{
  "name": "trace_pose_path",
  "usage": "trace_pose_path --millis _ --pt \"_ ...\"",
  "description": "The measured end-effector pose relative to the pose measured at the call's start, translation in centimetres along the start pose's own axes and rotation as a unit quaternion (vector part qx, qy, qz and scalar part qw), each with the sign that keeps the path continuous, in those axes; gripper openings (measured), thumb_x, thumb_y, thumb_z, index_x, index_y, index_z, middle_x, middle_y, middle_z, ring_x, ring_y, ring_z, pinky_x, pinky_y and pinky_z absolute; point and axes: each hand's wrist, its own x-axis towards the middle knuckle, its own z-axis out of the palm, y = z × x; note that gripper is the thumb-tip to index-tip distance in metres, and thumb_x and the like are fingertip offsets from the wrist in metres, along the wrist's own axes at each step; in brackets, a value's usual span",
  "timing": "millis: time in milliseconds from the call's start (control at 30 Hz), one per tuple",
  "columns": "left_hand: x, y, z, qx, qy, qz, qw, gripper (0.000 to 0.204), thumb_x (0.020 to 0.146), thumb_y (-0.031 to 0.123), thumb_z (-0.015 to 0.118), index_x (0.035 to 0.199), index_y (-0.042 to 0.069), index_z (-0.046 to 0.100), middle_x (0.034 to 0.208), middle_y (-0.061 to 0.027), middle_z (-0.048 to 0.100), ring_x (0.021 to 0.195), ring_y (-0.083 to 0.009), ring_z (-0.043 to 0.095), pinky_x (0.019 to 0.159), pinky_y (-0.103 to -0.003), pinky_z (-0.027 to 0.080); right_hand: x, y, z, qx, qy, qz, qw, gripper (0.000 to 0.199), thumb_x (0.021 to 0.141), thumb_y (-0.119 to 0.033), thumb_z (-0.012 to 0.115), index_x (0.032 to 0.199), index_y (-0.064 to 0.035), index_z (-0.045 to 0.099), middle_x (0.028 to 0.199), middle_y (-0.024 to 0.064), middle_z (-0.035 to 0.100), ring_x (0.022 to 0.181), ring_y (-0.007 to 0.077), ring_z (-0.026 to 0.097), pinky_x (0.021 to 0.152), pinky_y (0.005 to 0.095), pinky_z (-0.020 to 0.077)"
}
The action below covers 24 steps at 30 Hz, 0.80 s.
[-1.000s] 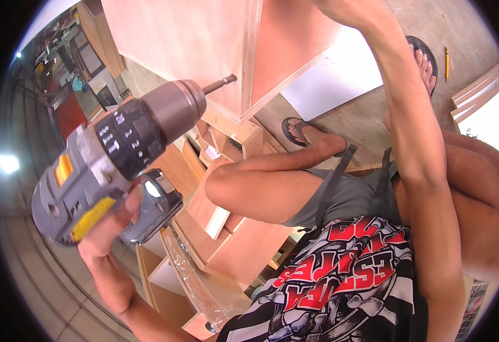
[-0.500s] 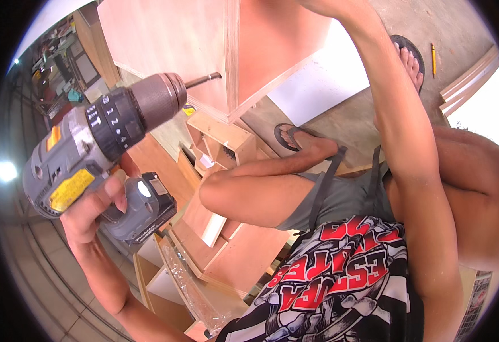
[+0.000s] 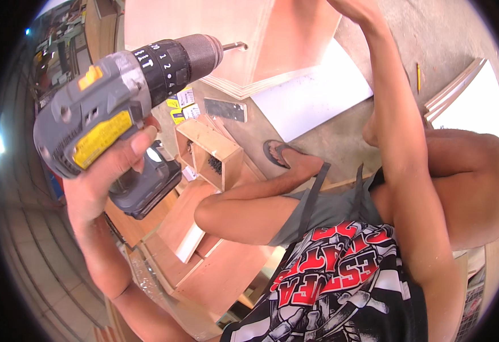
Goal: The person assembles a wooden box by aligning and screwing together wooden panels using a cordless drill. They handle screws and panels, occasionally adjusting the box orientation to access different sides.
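My left hand (image 3: 115, 165) is wrapped round the handle of a grey and black cordless drill (image 3: 107, 105) with a yellow label. The slim bit (image 3: 235, 45) in its chuck points to the right, with its tip at the face of a large pinkish plywood box (image 3: 204, 28), close to a corner edge. Whether the tip is in the wood, I cannot tell. My right arm stretches up past the box's right side. Only part of my right hand (image 3: 355, 7) shows at the top edge, next to the box; its fingers are out of view.
A white panel (image 3: 312, 94) lies on the floor beneath the box. Nearby are an open wooden tray (image 3: 226, 145) with dark screws, small yellow-and-white packets (image 3: 184, 105) and a dark flat rectangle (image 3: 225, 110). Stacked boards (image 3: 471, 97) and a yellow pencil (image 3: 418, 78) lie at right.
The drill has moved up and to the right in the picture, its bit tip still by the box face. The view has shifted, showing more of the packets and tray. My left hand keeps its grip.
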Motion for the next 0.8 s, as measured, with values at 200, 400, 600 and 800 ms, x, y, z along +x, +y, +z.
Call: trace_pose_path --millis 200,400,600,800 --pt "-2.8 -9.6 1.1 -0.248 0.099 0.105 0.958 0.036 0.088 0.007 0.066 0.122 -0.004 0.059 0.103 -0.0137 0.066 0.066 -0.0131 0.059 0.059 -0.026 0.049 -1.5 -5.1 5.3 -0.215 0.179 -0.072 0.957 0.096 0.084 -0.041 0.080 0.155 -0.0004 0.031 0.157 0.0217 0.036 0.145 0.0348 0.035 0.120 0.0420 0.0280" --pt "-3.4 -17.8 8.2 -0.485 0.254 0.062 0.834 0.024 0.093 0.009 0.067 0.116 0.001 0.065 0.089 -0.0036 0.065 0.076 -0.0111 0.061 0.068 -0.026 0.050 -4.6 -5.2 8.7 -0.325 0.134 -0.026 0.936 0.112 0.085 -0.040 0.078 0.158 0.0085 0.008 0.167 0.0279 0.006 0.156 0.0373 0.005 0.126 0.0438 0.0075" --pt "3.9 -26.3 21.5 -0.536 0.401 -0.016 0.743 0.049 0.088 0.023 0.080 0.126 0.001 0.057 0.113 -0.0058 0.064 0.101 -0.0181 0.062 0.092 -0.032 0.050 -6.6 -7.2 10.5 -0.160 0.097 0.048 0.981 0.113 0.088 -0.037 0.077 0.159 0.0057 0.000 0.167 0.0266 0.001 0.155 0.0376 0.010 0.124 0.0468 0.0159" --pt "10.3 -29.5 31.0 -0.528 0.407 -0.019 0.745 0.087 0.084 0.016 0.083 0.152 0.004 0.030 0.133 -0.0123 0.053 0.111 -0.0227 0.058 0.096 -0.035 0.049 -5.8 -7.8 10.1 -0.260 0.114 0.079 0.956 0.100 0.090 -0.037 0.074 0.160 0.0001 0.013 0.165 0.0224 0.016 0.153 0.0368 0.019 0.122 0.0458 0.0231"
